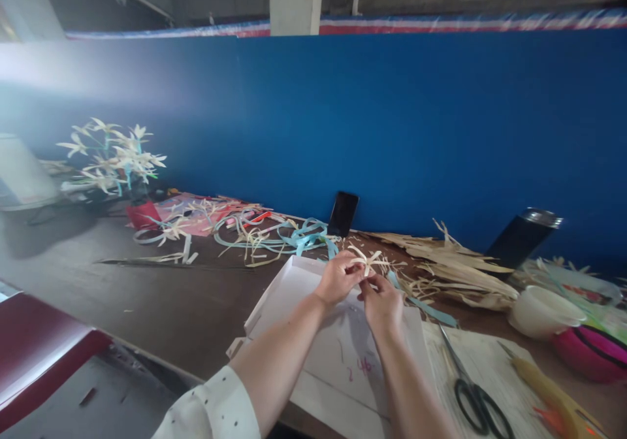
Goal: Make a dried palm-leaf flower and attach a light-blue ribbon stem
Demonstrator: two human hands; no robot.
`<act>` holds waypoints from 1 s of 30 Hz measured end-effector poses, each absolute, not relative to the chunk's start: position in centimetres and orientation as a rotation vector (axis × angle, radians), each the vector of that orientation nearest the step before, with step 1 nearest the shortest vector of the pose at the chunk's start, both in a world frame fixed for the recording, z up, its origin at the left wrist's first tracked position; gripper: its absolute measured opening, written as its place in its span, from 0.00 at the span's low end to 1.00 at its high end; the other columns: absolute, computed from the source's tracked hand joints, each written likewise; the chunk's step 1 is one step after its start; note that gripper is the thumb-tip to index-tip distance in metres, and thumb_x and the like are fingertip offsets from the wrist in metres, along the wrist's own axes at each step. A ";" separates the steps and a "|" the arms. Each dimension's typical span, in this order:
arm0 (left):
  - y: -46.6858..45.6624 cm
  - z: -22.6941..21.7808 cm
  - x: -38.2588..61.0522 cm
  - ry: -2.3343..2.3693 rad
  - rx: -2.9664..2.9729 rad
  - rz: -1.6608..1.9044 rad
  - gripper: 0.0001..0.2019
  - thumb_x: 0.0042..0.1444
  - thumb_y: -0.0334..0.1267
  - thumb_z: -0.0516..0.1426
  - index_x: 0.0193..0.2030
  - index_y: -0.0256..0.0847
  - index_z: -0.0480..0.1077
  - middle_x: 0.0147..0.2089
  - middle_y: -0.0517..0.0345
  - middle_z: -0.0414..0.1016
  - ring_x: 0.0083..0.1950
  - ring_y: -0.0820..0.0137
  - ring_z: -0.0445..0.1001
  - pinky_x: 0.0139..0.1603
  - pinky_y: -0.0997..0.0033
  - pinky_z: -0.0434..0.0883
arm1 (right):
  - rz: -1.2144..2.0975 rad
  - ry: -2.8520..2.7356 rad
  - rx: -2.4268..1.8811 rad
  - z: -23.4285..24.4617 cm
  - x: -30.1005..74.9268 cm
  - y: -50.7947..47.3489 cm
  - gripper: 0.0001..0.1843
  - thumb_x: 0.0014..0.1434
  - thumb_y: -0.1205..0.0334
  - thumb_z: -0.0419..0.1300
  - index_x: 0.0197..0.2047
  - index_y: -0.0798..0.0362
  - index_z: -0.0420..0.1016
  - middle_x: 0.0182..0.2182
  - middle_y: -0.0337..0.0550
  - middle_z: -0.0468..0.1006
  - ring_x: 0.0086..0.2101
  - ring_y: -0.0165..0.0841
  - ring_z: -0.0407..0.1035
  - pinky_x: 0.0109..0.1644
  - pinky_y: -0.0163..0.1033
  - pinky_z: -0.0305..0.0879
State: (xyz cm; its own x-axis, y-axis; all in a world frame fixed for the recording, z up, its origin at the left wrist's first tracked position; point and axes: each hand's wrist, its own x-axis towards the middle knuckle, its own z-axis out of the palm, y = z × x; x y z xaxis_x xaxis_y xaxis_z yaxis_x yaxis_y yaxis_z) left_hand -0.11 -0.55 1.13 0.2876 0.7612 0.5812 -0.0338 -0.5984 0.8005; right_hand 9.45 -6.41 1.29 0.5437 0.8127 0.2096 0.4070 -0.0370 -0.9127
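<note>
Both my hands meet above a shallow white box lid on the brown table. My left hand is closed, pinching a small pale flower made of dried husk strips. My right hand is closed too, its fingertips pinched on the base of the same flower from below. The flower's thin petals fan out above my fingers.
Black scissors lie to the right on a pale board. Dried husks, a white bowl, a pink bowl and a dark flask stand right. A phone leans on the blue wall. Blue ribbons and a husk-flower bouquet lie left.
</note>
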 end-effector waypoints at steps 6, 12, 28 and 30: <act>-1.0 1.9 -0.3 0.693 1.865 1.427 0.08 0.51 0.37 0.59 0.24 0.38 0.74 0.31 0.56 0.73 0.37 0.72 0.70 0.41 0.74 0.67 | 0.455 -1.071 -1.644 1.3 9.3 -6.5 0.17 0.46 0.48 0.56 0.25 0.55 0.74 0.12 0.39 0.69 0.15 0.31 0.61 0.20 0.35 0.52; -1.3 2.3 -0.3 0.691 1.876 1.445 0.07 0.52 0.37 0.58 0.26 0.38 0.75 0.31 0.57 0.74 0.36 0.73 0.70 0.40 0.75 0.67 | 0.457 -1.074 -1.629 1.1 9.3 -6.4 0.17 0.48 0.47 0.56 0.25 0.54 0.73 0.11 0.38 0.68 0.14 0.31 0.61 0.19 0.34 0.51; -1.2 1.9 -0.3 0.697 1.888 1.333 0.14 0.51 0.44 0.59 0.41 0.38 0.75 0.37 0.53 0.71 0.37 0.71 0.69 0.37 0.74 0.67 | 0.445 -0.955 -1.585 2.1 9.3 -7.1 0.16 0.48 0.50 0.57 0.28 0.55 0.76 0.15 0.39 0.71 0.14 0.29 0.61 0.20 0.34 0.54; -1.2 1.9 -0.4 0.709 1.871 1.330 0.17 0.52 0.45 0.58 0.45 0.39 0.74 0.37 0.53 0.72 0.38 0.71 0.69 0.38 0.73 0.68 | 0.447 -0.910 -1.567 2.3 9.4 -7.1 0.18 0.47 0.48 0.59 0.31 0.55 0.77 0.16 0.39 0.72 0.15 0.29 0.62 0.21 0.34 0.55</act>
State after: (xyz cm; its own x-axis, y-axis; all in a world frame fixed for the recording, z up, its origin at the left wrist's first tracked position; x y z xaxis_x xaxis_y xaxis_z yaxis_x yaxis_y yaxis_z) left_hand -0.38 -1.18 1.90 0.3153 0.7726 0.5511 0.0267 -0.5877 0.8086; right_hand 9.37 -7.09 2.27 0.6190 0.7576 0.2070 0.3000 0.0155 -0.9538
